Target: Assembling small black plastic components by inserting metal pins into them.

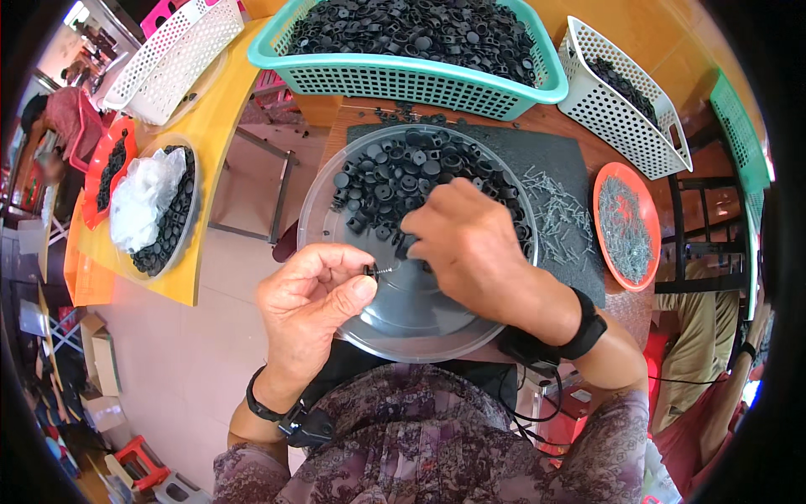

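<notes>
Tabletop (628, 307) busy! At the clear plastic basin's (411, 319) eight o'clock, our left grip (306, 294) pinches a small black plastic part (368, 270) with a screw (384, 270); let's keep it straight. Our right grip (470, 239) hangs at three o'clock, whether clamped we can't tell.

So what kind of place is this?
Probably a small workshop. A teal basket is heaped with little black parts, an orange dish holds lots of thin metal screws, and the left hand pinches a small black piece with a screw.
</notes>
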`<state>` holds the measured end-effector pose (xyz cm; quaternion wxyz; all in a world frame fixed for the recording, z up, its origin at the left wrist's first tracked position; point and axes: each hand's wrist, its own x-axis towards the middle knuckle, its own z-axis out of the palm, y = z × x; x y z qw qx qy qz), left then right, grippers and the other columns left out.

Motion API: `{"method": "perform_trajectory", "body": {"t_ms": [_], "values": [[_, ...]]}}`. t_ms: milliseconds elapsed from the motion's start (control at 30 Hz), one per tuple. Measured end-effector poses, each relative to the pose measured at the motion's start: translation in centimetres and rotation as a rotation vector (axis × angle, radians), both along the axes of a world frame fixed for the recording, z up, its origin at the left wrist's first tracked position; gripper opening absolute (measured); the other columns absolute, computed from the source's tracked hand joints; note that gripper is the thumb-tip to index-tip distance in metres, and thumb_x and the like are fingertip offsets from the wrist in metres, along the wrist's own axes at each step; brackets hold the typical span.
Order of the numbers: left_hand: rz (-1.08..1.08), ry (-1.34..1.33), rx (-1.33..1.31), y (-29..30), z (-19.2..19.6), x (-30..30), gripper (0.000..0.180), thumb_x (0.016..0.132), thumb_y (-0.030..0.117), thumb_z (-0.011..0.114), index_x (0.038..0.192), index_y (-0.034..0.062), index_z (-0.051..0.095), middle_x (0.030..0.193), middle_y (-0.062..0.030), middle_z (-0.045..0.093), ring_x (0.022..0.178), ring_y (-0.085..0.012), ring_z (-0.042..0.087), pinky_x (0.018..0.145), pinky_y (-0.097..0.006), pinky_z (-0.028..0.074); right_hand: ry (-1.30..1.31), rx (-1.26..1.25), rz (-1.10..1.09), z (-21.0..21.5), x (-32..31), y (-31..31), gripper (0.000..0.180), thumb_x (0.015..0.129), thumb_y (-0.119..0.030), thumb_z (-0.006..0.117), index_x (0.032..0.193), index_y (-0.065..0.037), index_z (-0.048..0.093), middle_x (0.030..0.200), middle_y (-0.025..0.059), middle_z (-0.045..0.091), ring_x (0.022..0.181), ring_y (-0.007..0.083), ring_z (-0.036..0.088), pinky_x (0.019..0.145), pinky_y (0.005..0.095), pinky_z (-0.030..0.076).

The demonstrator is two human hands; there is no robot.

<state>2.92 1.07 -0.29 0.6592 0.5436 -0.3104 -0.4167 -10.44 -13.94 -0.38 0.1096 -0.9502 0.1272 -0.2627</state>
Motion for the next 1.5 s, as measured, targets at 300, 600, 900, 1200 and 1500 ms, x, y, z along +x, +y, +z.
{"method": "perform_trajectory", "body": {"t_ms": [300, 600, 900, 1200, 1500], "values": [[0.147, -0.052, -0.063, -0.2, -0.3, 0.4, 0.022, 0.080, 0.007, 0.067, 0.095, -0.0048, 0.058, 0.079, -0.0124, 0.062, 0.059, -0.0136, 0.056, 0.054, -0.024, 0.046, -0.064, 0.071, -0.008, -0.7, -0.5, -0.4, 0.013, 0.058, 0.002, 0.057, 0.070, -0.002, 0.058, 0.071, 0.0097, 0.051, 0.071, 0.0274, 0.050, 0.058, 0.0361, 0.043], [0.121, -0.030, -0.021, -0.3, -0.1, 0.2, 0.019, 0.079, 0.004, 0.068, 0.093, -0.0051, 0.059, 0.076, -0.0054, 0.061, 0.062, -0.0081, 0.054, 0.057, -0.019, 0.044, 0.069, 0.032, 0.124, -1.2, -0.3, 0.6, 0.010, 0.055, -0.001, 0.060, 0.063, -0.002, 0.054, 0.069, 0.0116, 0.050, 0.069, 0.0273, 0.049, 0.058, 0.0355, 0.042], [0.088, -0.018, -0.039, 0.1, -0.2, 0.1, 0.020, 0.079, 0.003, 0.068, 0.095, -0.0048, 0.059, 0.079, -0.0054, 0.062, 0.065, -0.0076, 0.056, 0.060, -0.019, 0.046, 0.002, 0.092, 0.124, -1.1, -0.1, 1.6, 0.015, 0.056, 0.000, 0.060, 0.067, -0.002, 0.051, 0.068, 0.0125, 0.050, 0.068, 0.0294, 0.051, 0.059, 0.0372, 0.042], [0.014, -0.047, -0.112, -0.2, -0.2, -1.4, 0.027, 0.078, 0.014, 0.070, 0.095, -0.0027, 0.056, 0.092, -0.0157, 0.063, 0.070, -0.0141, 0.059, 0.063, -0.025, 0.050, -0.161, 0.684, 0.011, 0.8, -1.6, 4.4, 0.021, 0.068, 0.001, 0.065, 0.086, 0.001, 0.054, 0.074, 0.0135, 0.056, 0.068, 0.0292, 0.057, 0.057, 0.0384, 0.045], [0.010, -0.022, -0.141, -0.3, 0.0, -2.4, 0.027, 0.079, 0.012, 0.069, 0.095, -0.0028, 0.055, 0.094, -0.0170, 0.062, 0.072, -0.0171, 0.059, 0.065, -0.026, 0.050, -0.355, 0.796, -0.087, -0.2, -2.2, 5.6, 0.022, 0.069, 0.002, 0.067, 0.089, -0.001, 0.058, 0.077, 0.0109, 0.057, 0.064, 0.0246, 0.056, 0.055, 0.0324, 0.045]]}}
